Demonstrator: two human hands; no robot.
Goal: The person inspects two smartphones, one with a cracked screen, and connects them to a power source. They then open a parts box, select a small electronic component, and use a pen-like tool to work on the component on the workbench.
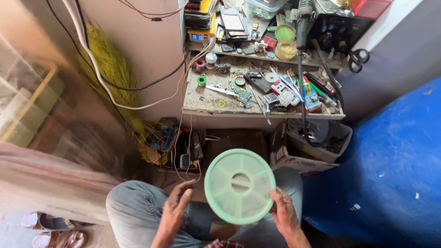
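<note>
A pale green round plastic disc (240,185) with spokes and a hole in its middle is held upright over my lap. My right hand (285,212) grips its lower right rim. My left hand (175,209) hovers just left of the disc with fingers spread, apart from the rim. My knees in grey trousers (133,206) sit below both hands.
A cluttered workbench (202,102) ahead holds circuit boards, tools, solder reels and jars. A cardboard box (294,161) and a tangle of wires (183,151) lie under it. A blue surface (390,160) stands at right, a straw broom (115,73) at left, sandals (50,229) lower left.
</note>
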